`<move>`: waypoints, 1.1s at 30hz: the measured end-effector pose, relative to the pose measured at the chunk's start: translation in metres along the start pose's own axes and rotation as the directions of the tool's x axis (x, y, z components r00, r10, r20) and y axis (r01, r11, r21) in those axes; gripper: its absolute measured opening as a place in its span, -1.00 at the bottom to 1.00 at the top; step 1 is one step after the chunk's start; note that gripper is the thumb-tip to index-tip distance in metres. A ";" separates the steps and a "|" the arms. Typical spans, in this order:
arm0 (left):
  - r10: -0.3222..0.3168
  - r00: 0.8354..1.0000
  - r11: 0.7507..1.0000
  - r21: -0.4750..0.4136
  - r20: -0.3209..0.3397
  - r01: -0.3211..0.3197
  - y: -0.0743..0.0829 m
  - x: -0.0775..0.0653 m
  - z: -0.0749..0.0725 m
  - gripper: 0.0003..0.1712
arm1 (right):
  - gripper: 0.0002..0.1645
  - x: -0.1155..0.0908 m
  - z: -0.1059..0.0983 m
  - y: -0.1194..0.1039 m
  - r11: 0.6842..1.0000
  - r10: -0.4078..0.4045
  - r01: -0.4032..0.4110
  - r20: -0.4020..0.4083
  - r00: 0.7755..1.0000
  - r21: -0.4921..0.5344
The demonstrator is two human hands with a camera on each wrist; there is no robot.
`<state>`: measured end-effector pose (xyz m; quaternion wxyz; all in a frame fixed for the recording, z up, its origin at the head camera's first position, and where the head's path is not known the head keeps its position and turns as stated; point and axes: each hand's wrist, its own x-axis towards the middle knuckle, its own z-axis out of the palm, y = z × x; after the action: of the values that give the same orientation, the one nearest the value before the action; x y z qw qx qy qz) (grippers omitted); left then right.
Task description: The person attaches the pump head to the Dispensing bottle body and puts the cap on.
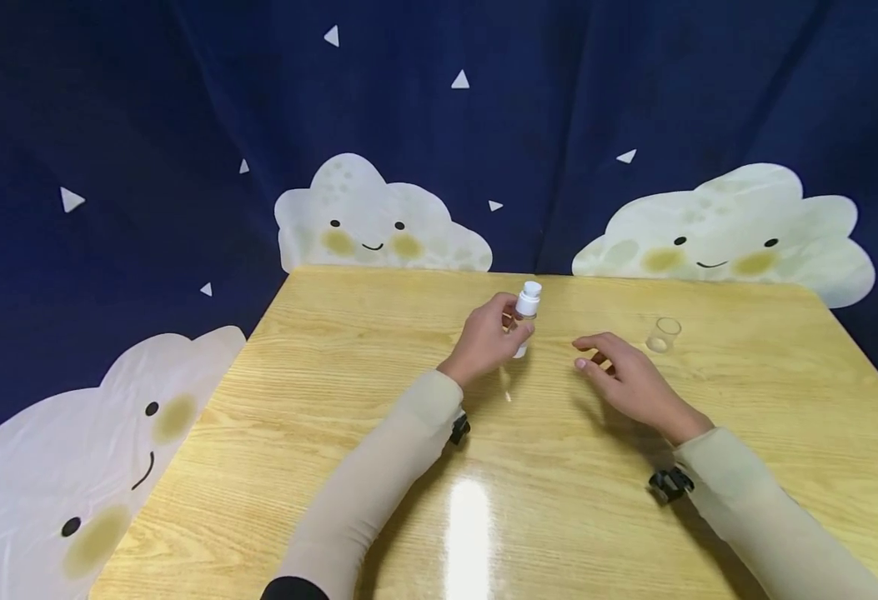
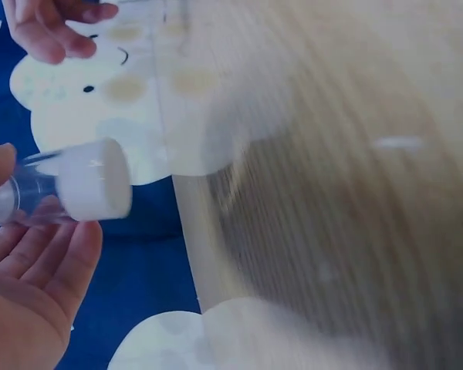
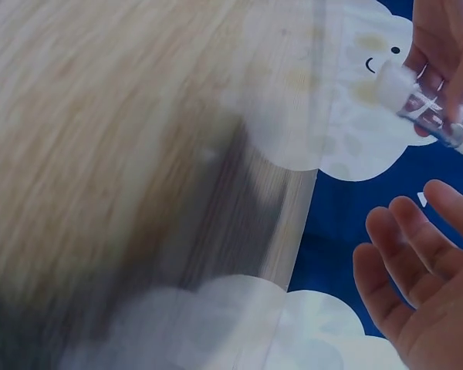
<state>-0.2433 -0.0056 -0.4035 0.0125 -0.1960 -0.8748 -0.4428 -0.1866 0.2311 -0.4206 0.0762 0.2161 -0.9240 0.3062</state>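
My left hand (image 1: 485,340) grips a small clear bottle (image 1: 529,300) with a white top and a white base, its fingers behind and its thumb across the front. The bottle stands nearly upright, raised over the table (image 1: 378,350). In the left wrist view the white base (image 2: 96,179) and the see-through body show between thumb and fingers. To the right of the bottle, my right hand (image 1: 634,383) hovers with loosely bent fingers and nothing in them. The right wrist view shows its fingers (image 3: 405,239) spread apart, away from the bottle.
A clear cup-shaped cap (image 1: 664,334) sits on the wooden table just beyond the right hand. Behind the table hangs a dark blue curtain (image 1: 408,108) with white clouds and triangles. Glare (image 1: 469,533) lies on the near tabletop.
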 end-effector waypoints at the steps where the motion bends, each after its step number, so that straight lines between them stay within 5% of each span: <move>1: -0.012 1.000 1.000 0.004 0.004 0.012 0.000 0.003 0.001 -0.55 | -0.62 0.000 0.000 0.001 1.000 0.001 -0.001 -0.004 1.000 0.000; 10: -0.070 0.995 0.997 0.045 0.077 0.067 -0.007 0.024 0.015 -0.59 | -0.63 0.001 0.001 0.004 1.000 -0.001 0.000 -0.028 1.000 -0.006; 18: -0.071 0.995 0.997 0.044 0.073 0.068 -0.013 0.035 0.024 -0.58 | -0.64 0.001 -0.003 0.003 1.000 0.001 -0.001 -0.027 1.000 0.006; 33: -0.088 0.992 0.996 0.011 0.094 0.087 -0.017 0.043 0.028 -0.59 | -0.66 0.000 -0.003 0.004 1.000 -0.002 0.002 -0.026 1.000 0.006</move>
<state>-0.2845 0.0217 -0.4253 -0.0477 -0.1783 -0.8838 -0.4300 -0.1884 0.2357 -0.4201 0.0878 0.2134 -0.9217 0.3117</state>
